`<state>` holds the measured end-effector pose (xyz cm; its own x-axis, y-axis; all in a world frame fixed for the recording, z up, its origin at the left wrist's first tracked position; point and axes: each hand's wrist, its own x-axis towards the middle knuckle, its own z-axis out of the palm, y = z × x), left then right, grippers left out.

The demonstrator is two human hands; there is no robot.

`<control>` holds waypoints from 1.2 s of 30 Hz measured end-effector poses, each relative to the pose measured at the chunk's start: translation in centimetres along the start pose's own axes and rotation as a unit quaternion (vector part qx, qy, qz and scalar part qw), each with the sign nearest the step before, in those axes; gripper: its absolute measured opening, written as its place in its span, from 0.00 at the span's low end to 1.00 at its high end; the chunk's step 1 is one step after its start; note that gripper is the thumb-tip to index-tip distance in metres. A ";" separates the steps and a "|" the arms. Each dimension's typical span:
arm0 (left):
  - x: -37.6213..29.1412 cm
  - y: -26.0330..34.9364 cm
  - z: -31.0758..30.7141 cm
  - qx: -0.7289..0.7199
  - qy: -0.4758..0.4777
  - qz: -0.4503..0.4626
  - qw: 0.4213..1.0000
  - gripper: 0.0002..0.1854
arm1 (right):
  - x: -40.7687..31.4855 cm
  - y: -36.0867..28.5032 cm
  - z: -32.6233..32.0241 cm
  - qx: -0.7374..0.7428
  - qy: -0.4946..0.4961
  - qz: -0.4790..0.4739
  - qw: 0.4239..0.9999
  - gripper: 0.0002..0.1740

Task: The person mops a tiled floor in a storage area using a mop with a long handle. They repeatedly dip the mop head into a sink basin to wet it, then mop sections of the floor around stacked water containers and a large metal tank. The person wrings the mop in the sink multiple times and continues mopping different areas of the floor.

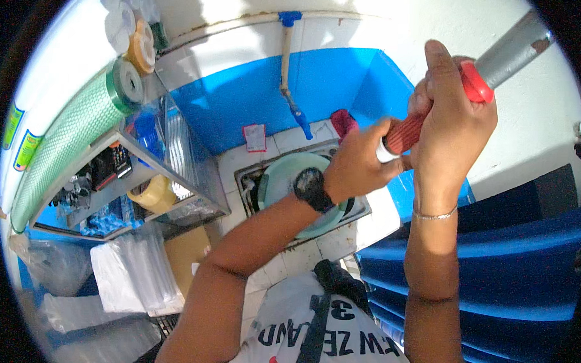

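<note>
My right hand (449,108) grips a tool that slants up to the right, at the top right of the view. This tool has a grey metal shaft (513,52), a red collar (475,82) and a ribbed dark-red section (407,132). A white ring (385,151) rims its lower end. My left hand (358,162), with a black watch at the wrist, has its thumb and fingers around this end; the palm side is hidden. Below both hands, a pale green basin (291,167) sits over a metal sink, partly covered by my left forearm.
A blue-handled tap (301,118) hangs above the sink. Behind my left hand lies a dark-red cloth (343,123); a small printed packet (254,137) rests on the tiles. To the left stands a glass display case (151,176) beneath green mesh material (76,131). Blue fabric (512,280) hangs on the right.
</note>
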<state>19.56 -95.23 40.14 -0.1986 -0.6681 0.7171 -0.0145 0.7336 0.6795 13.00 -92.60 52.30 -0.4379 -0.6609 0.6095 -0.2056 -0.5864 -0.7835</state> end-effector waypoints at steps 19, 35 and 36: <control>1.4 0.3 -0.4 -0.111 -0.060 -0.022 0.992 0.18 | 1.2 -0.1 -0.6 0.076 -0.092 0.055 0.991 0.12; 2.1 -0.5 -1.9 -0.226 -0.214 -0.055 0.949 0.11 | 2.6 -0.4 -1.9 0.302 -0.412 0.103 0.854 0.11; 1.7 -0.9 -1.7 -0.197 -0.189 -0.071 0.959 0.10 | 1.9 -0.2 -1.7 0.274 -0.356 0.092 0.889 0.11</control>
<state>20.89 -97.25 41.05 -0.5644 -0.6101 0.5561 0.2884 0.4855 0.8253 10.73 -92.94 53.38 0.2851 -0.7837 0.5519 0.3540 -0.4490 -0.8204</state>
